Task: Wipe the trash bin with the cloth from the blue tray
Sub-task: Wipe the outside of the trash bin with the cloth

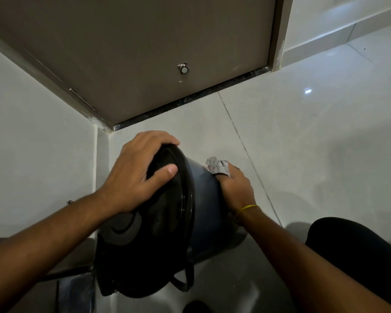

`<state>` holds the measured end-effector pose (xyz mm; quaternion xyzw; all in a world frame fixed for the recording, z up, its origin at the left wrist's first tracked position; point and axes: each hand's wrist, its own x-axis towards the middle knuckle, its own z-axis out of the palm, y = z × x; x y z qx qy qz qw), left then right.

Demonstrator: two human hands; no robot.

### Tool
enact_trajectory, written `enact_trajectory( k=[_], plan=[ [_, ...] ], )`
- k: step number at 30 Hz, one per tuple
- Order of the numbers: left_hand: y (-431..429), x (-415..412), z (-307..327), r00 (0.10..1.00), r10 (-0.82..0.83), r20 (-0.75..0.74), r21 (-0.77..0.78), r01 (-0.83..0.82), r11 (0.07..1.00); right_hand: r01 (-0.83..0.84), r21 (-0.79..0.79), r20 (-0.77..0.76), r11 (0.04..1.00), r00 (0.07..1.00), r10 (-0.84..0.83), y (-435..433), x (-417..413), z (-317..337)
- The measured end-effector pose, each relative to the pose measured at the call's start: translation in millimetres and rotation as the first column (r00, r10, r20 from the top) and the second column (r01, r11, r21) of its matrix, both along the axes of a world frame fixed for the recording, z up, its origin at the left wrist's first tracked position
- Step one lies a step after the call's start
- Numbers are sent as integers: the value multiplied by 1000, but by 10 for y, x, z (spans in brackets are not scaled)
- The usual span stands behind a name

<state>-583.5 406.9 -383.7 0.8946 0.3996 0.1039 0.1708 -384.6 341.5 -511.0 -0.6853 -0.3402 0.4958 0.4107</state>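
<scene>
A dark round trash bin (203, 211) with a black lid is tipped toward me on the tiled floor, in the corner by a wall. My left hand (136, 175) grips the top edge of its black lid, thumb over the lid face. My right hand (235, 188) presses a pale grey cloth (217, 167) against the bin's right side; only the cloth's crumpled end shows past my fingers. A yellow band circles my right wrist. A black loop handle hangs from the bin's lower edge.
A brown door (145, 53) with a small metal stopper (183, 68) stands just behind the bin. A white wall (38, 143) closes the left side. Glossy pale floor tiles (314, 143) spread to the right. My dark-clad knee (359, 251) is at lower right.
</scene>
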Motion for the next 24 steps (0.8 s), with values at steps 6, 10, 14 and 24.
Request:
enact_trajectory(
  k=[6, 10, 14, 24],
  plan=[
    [-72, -107, -77, 984, -166, 60, 80, 161, 984, -247, 411, -140, 878, 934, 329, 262, -190, 403],
    [-248, -347, -95, 979, -188, 84, 115, 178, 977, -349, 312, -112, 883, 910, 399, 161, -150, 120],
    [-414, -435, -86, 961, -259, 93, 122, 247, 961, -374, -102, 96, 922, 919, 383, 137, 15, -91],
    [-493, -414, -64, 897, -443, 12, 168, 435, 885, -535, 349, -8, 770, 820, 573, 240, -345, 558]
  ],
)
